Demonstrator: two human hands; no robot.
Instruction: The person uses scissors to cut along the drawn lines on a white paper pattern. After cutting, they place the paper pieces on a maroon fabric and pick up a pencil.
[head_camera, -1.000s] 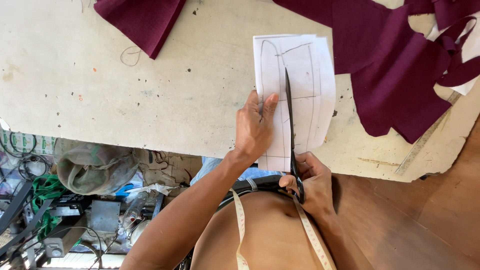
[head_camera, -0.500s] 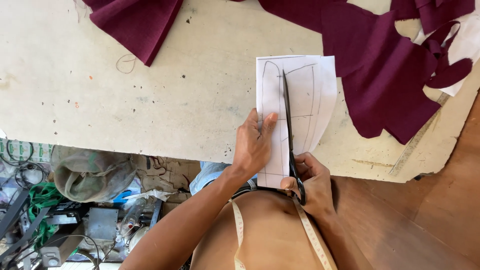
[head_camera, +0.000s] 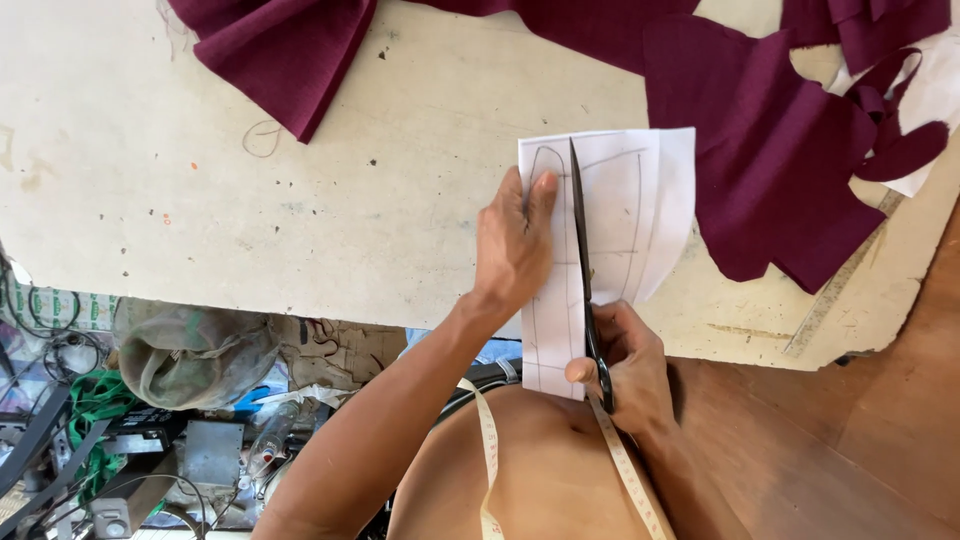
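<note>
**Inspector:** Paper pattern (head_camera: 640, 215) overhangs the table's near edge (head_camera: 300, 290). Left hand (head_camera: 512, 245) presses it flat; right hand (head_camera: 625, 365) is clamped on black scissors (head_camera: 585, 270), blades along a drawn line.

**Foreman:** Risk?

**Inspector:** The left fingertips (head_camera: 543, 185) lie just beside the blade. The unsupported overhang may sag and pull the cut off its line.

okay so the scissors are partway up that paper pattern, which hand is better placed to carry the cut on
Right. The right hand already holds the scissors, whose blades lie along the drawn line on the paper pattern. The left hand lies flat on the sheet beside the blades, pinning it to the table.
</note>
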